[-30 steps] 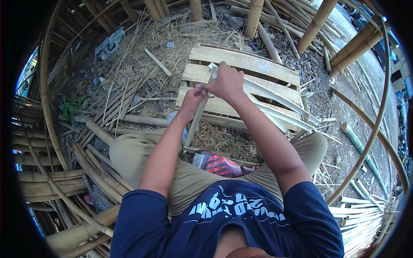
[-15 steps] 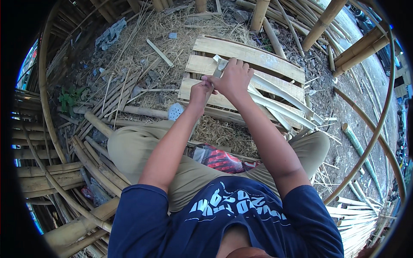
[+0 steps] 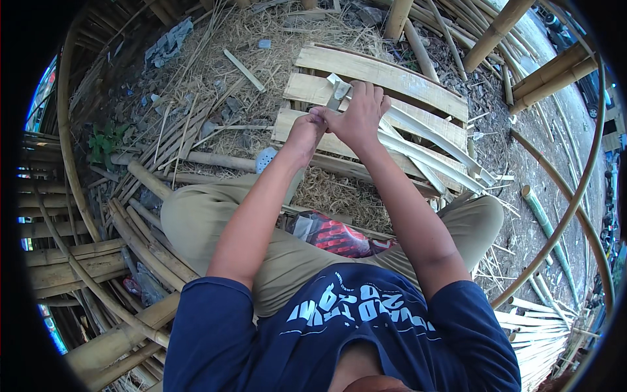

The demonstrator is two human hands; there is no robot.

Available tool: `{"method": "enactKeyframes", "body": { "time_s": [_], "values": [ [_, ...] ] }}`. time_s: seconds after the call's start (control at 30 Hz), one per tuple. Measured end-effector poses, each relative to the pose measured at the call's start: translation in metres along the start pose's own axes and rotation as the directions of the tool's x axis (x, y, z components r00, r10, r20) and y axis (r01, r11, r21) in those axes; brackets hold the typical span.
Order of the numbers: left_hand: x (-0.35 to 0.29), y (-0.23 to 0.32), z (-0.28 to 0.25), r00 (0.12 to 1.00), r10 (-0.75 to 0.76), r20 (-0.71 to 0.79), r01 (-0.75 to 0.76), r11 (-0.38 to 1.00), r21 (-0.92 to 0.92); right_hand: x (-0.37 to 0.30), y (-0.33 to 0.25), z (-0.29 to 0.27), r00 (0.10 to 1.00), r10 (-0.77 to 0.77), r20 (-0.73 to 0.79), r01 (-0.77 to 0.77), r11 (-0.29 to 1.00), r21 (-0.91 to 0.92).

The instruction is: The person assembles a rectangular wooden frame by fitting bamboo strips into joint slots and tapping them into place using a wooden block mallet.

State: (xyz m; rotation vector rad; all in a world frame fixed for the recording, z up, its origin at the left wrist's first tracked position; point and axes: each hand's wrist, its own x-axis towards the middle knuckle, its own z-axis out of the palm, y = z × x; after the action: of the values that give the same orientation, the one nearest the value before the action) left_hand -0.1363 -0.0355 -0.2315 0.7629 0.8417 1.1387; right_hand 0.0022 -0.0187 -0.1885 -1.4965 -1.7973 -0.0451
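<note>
Both hands (image 3: 358,119) curled closed around narrow, flat strip (image 3: 335,102) | slatted pale-wood platform (image 3: 385,73) beneath

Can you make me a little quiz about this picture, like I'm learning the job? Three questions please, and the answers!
1. True or false: the plant is to the left of the slats.

2. What lies across the slats?
A) a ball
B) pale strips
C) a bottle

3. Are the left grip and the right grip close together or far apart?

Key:
1. True
2. B
3. Close together
</note>
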Motion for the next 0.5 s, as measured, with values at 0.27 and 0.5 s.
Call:
{"method": "enactKeyframes", "body": {
  "time_s": [0.27,0.5],
  "values": [
    [-0.004,0.004,-0.007,0.998,-0.063,0.007,0.062,0.997,0.047,-0.007,-0.004,-0.003,0.999,-0.036,-0.019,0.036,0.999,0.018],
    [-0.007,0.005,-0.007,0.997,-0.07,-0.009,0.071,0.995,0.064,-0.01,-0.006,-0.001,0.998,-0.031,-0.063,0.033,0.999,0.03]
  ]
}}
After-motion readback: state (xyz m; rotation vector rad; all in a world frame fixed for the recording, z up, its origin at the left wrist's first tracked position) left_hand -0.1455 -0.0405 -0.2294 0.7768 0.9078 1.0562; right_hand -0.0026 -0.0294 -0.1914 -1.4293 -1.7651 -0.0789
